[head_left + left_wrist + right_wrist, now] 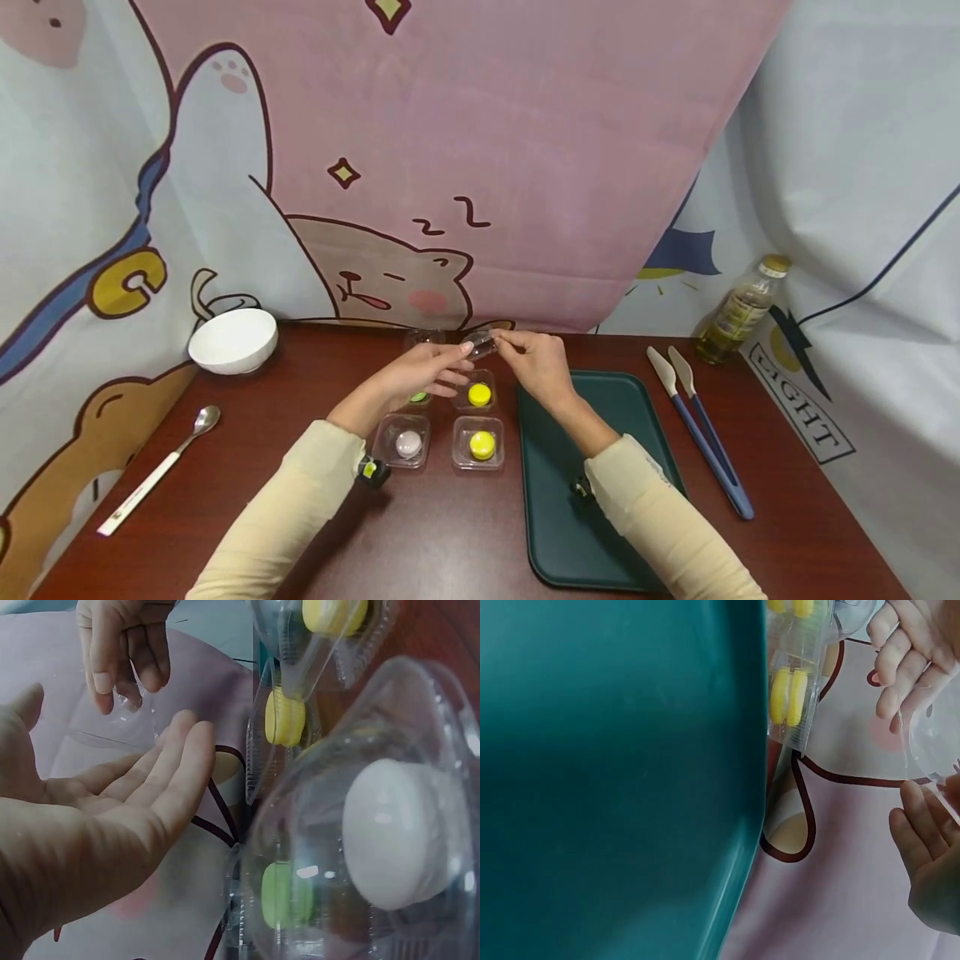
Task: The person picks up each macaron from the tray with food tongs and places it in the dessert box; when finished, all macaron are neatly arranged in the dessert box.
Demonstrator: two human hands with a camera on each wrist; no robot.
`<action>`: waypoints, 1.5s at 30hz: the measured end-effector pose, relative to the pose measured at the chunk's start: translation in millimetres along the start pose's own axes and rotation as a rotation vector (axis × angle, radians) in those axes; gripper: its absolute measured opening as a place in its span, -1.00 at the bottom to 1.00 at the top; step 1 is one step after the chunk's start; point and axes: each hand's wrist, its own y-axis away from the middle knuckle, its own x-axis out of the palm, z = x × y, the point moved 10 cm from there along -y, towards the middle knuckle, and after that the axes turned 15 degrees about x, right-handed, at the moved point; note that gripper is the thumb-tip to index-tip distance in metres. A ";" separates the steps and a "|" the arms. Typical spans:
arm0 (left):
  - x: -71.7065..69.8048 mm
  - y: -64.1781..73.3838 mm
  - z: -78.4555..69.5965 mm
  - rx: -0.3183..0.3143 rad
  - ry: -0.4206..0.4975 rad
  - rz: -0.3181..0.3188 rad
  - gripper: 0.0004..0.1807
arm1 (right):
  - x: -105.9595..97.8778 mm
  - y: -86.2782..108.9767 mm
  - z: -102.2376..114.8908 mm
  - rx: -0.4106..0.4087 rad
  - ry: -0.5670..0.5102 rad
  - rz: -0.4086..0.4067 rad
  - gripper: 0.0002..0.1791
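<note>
Above the back of the table, my right hand (536,367) pinches a clear plastic container (482,345) by its edge between thumb and fingers. My left hand (420,375) is at the container's other side, fingers extended and thumb tip at its edge. The left wrist view shows the left palm turned up below the container. Under the hands sit clear plastic boxes, each with a macaron: a pale one (408,444), a front yellow one (482,445), a yellow one behind it (479,394), and a green one (286,895) partly hidden by the left hand in the head view.
A dark green tray (551,533) lies under the right forearm. Blue-handled tongs (705,433) and an oil bottle (738,312) are to the right. To the left are a white bowl (234,342) and a spoon (161,471). A printed cloth (562,167) hangs behind.
</note>
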 end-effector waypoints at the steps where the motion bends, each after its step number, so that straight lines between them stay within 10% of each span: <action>1: -0.6 0.1 -0.3 0.003 -0.009 -0.002 -0.23 | 0.3 0.3 0.5 -0.008 0.001 0.008 -0.80; 9: -17.7 -1.0 -7.9 0.079 -0.214 -0.062 -0.15 | 8.9 -1.5 -3.1 -0.029 0.058 0.192 -0.65; 18: -27.4 -0.8 -29.7 0.310 -0.780 -0.088 -0.01 | 21.8 5.1 -14.5 0.030 0.072 0.533 -0.16; 28: -15.8 2.9 -37.8 0.386 -0.838 -0.045 -0.02 | 27.0 7.9 -13.7 0.019 0.134 0.587 -0.10; 45: -20.8 3.6 -20.9 0.230 -0.922 -0.055 -0.10 | 28.2 10.7 -18.8 0.000 0.270 0.521 -0.15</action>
